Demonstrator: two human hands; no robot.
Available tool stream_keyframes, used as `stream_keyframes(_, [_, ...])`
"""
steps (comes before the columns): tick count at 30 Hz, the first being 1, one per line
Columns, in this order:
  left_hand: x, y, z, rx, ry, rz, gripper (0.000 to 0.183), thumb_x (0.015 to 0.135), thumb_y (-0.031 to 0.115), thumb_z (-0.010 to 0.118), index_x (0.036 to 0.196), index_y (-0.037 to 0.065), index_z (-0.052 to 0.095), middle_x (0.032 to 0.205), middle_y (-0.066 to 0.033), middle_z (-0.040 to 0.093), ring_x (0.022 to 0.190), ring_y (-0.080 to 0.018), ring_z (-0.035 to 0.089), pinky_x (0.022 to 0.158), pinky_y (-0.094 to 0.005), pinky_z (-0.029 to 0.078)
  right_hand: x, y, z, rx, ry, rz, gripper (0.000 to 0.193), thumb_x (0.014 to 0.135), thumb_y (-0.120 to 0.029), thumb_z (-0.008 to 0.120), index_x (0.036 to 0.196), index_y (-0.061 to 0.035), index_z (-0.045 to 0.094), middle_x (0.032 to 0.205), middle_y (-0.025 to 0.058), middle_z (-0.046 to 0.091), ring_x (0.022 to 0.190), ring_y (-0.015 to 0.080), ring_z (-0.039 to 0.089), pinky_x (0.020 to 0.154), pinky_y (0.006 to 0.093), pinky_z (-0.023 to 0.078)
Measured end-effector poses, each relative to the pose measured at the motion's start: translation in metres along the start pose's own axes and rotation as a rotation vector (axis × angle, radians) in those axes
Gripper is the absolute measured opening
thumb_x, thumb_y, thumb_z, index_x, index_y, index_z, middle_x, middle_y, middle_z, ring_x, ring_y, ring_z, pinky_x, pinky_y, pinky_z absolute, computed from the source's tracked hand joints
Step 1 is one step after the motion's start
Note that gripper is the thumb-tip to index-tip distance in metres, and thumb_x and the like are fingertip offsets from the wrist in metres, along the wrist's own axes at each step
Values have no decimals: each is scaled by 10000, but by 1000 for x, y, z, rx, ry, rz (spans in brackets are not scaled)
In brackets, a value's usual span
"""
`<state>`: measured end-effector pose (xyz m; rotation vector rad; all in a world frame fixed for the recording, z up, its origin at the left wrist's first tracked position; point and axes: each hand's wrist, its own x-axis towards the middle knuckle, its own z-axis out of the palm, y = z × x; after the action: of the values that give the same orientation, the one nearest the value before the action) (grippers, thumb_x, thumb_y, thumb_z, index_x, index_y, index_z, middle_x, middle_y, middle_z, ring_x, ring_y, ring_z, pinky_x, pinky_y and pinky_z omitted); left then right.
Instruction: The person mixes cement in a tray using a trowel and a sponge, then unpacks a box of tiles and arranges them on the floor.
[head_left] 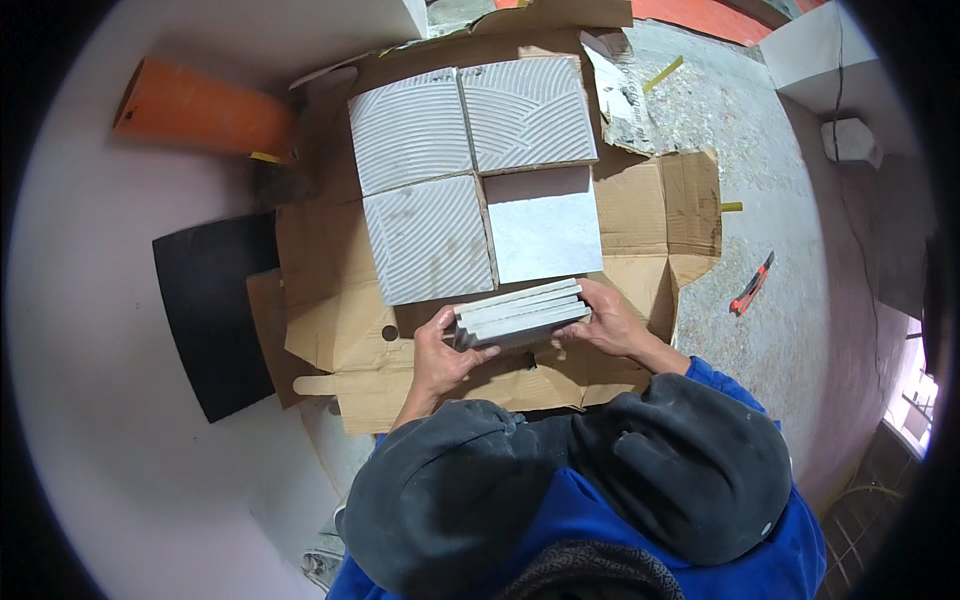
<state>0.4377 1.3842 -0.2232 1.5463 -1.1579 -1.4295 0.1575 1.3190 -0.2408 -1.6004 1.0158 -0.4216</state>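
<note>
Between my two hands is a short stack of pale grey tiles (522,312), several deep, their edges turned toward me. My left hand (440,355) grips the stack's left end, with the thumb along the near side. At the right end, my right hand (610,318) is closed around the tiles in the same way. Just beyond the stack lies a smooth pale tile (545,230). It sits in a two-by-two block with a ridged tile (430,240) to its left and two more ridged tiles (525,115) (410,130) behind.
Flattened brown cardboard (630,210) lies under the tiles. A red utility knife (752,284) rests on the speckled floor (770,200) at right. On the left are a black panel (215,315) and an orange tube (205,110) near the white wall (90,250).
</note>
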Motion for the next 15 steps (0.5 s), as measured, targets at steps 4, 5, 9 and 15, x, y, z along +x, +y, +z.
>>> stream_keyframes(4, [-2,27,-10,-307,-10,-18,581,779,329,842,1167,-54,642,1047,-106,705,971,-162,650,915,-323,492,0,-28,-15,37,-105,70,546,838,-296,794,1241,-6,567,1171,149,629,1077,255,616,933,369,479])
stream_keyframes(5, [-3,33,-10,-391,-1,-68,574,800,341,824,1170,-57,637,1047,-112,703,963,-166,653,911,-322,496,3,-34,-14,80,-102,114,575,849,-321,781,1265,0,548,1220,173,601,1120,278,599,940,382,475])
stream_keyframes(9, [2,46,9,-729,76,-228,550,933,337,690,1291,-49,530,1160,-136,655,1013,-199,650,911,-345,521,10,-44,-3,522,-77,228,829,861,-464,759,1440,1,390,1413,194,485,1269,276,506,1046,404,424])
stream_keyframes(15, [8,53,30,-813,99,-288,561,987,271,628,1406,-7,380,1295,-140,583,1150,-213,595,1036,-377,447,7,-37,-3,724,7,331,874,833,-487,780,1443,9,397,1343,162,561,1264,245,513,1070,379,410])
